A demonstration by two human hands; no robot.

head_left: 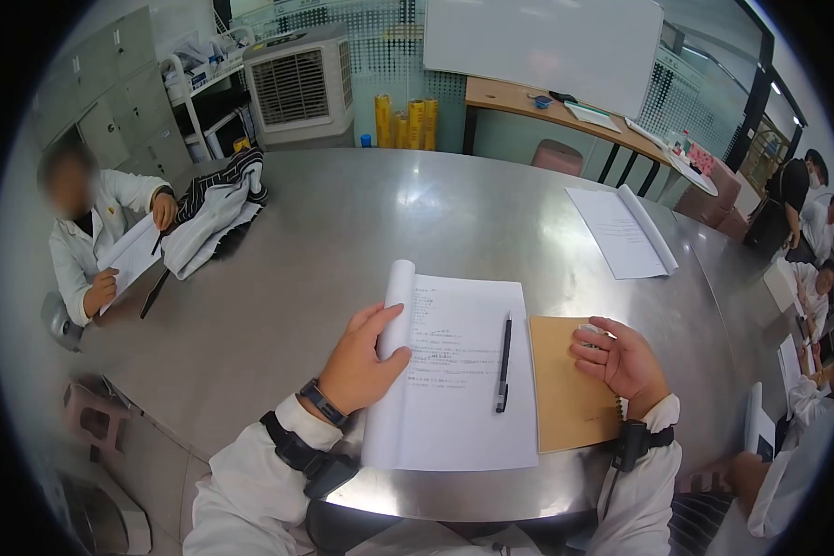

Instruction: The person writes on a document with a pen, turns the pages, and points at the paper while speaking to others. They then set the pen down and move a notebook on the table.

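A printed document (463,408) lies on the steel table before me, its turned pages rolled up along the left side. My left hand (366,361) grips this roll, thumb and index finger lying across it. A black pen (504,361) rests lengthwise on the printed page, touched by neither hand. To the right is a brown spiral notebook (565,398), close against the document's edge. Over its upper right part rests my right hand (625,361), palm turned up, fingers loosely bent and apart, holding nothing. A small marking on the cover is partly hidden behind those fingers.
The shiny metal table (343,204) curves around me. Another document (621,232) lies at the far right. On the left, a person in a white coat (111,222) holds papers beside a striped garment (218,204). A pink stool (97,412) stands lower left. More people sit at right.
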